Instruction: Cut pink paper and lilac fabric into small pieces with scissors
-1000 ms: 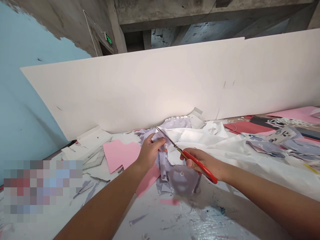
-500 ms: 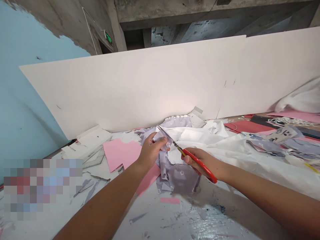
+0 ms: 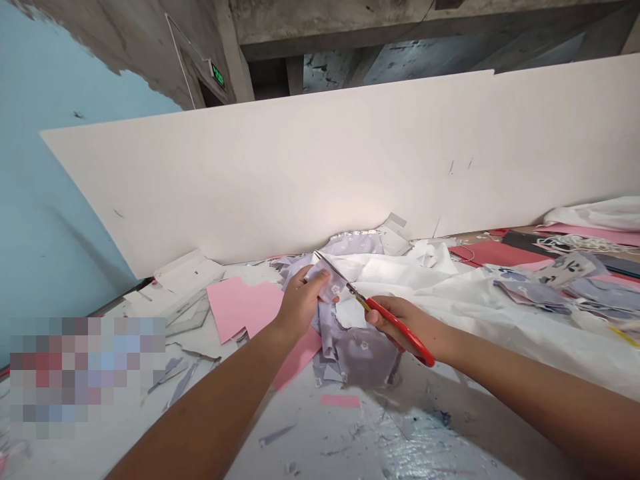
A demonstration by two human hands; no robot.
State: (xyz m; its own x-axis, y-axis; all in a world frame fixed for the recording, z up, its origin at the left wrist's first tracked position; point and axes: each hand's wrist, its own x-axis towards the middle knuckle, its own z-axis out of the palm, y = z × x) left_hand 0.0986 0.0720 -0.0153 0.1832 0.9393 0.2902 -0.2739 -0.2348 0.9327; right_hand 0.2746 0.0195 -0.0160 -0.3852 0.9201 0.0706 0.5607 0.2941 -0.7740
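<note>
Over a stained table point(image 3: 320, 440), left hand point(image 3: 300, 303) pinching lilac fabric point(image 3: 365, 357), right hand point(image 3: 405, 320) gripping red scissors point(image 3: 417, 345), one blade hidden

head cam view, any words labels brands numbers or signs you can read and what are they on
green lit sign above the doorway: has glowing marks, too small and blurred to read
pixelated patch at lower left: blurred out, nothing readable
red-handled scissors: no readable marking
lilac flowered fabric: flower print, no readable words
</note>
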